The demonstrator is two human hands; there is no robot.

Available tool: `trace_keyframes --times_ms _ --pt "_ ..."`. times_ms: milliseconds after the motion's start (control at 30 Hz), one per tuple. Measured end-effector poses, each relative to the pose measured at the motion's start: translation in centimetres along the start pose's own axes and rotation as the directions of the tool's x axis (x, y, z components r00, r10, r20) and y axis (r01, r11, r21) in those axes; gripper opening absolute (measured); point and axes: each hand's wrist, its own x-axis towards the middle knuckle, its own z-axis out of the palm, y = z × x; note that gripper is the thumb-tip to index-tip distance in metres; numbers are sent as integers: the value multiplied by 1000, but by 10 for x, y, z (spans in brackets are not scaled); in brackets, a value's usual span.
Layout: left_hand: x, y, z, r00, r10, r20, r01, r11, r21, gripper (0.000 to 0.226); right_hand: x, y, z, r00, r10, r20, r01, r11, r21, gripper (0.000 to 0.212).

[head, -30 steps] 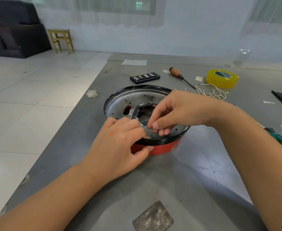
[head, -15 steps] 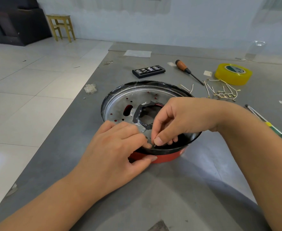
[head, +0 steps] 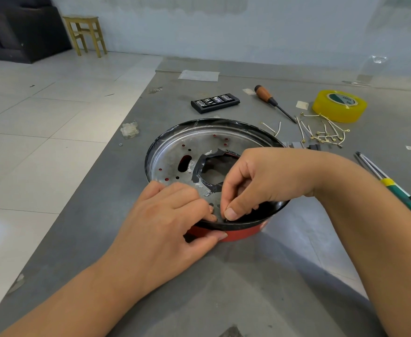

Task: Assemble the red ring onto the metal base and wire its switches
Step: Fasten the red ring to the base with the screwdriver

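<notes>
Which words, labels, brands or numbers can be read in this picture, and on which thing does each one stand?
None can be read for certain.
Yellow tape roll: its core label carries small print, too blurred to read.
Black bit case: it shows only rows of metal bits, no legible text.
Metal base, red ring: no writing shows.

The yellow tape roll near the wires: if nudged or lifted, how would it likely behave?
The yellow tape roll lies flat on its side on the grey table, so a nudge would probably slide it, not roll it. Its wide hollow core suggests it is light and easy to grip. Stood on edge, it would likely roll.
</notes>
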Motion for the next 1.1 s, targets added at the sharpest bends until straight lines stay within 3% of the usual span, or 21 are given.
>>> trace_keyframes --times_ms 367,833,1100 --pt "0 2 -3 1000 3 22 -4 1000 13 31 -1 0 -1 1000 -10 18 10 1000 0 5" --pt "-2 0 -1 1000 18 0 -18 999 33 34 2 -7 8 999 44 -21 -46 993 -111 6" --pt "-2 2 -2 1000 22 -12 -22 999 31 38 4 -12 10 994 101 -35 -104 990 -91 6"
